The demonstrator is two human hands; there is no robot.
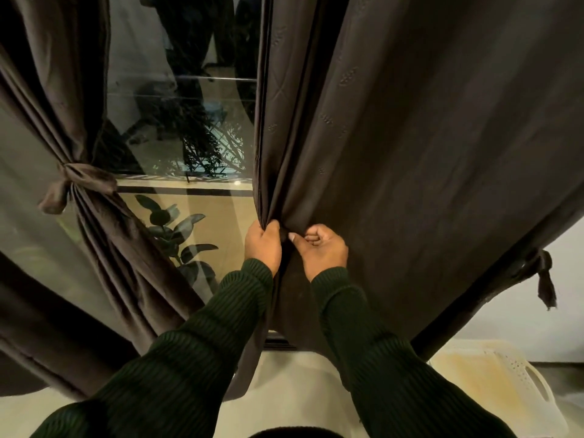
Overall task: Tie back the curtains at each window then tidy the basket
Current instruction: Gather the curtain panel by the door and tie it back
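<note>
Gathering step: left hand point(263, 245) grips the curtain point(395, 147) edge at centre frame, right hand point(319, 248) curled, pinching folds (tie-back not visible); next, bunch it sideways.

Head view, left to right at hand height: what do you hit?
Tied-back left curtain → plant behind the glass → left hand gripping the right curtain's edge → right hand pinching its fabric → right curtain → hanging tie.

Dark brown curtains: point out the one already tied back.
The left dark brown curtain, cinched by a knotted fabric tie. The right curtain hangs loose.
</note>
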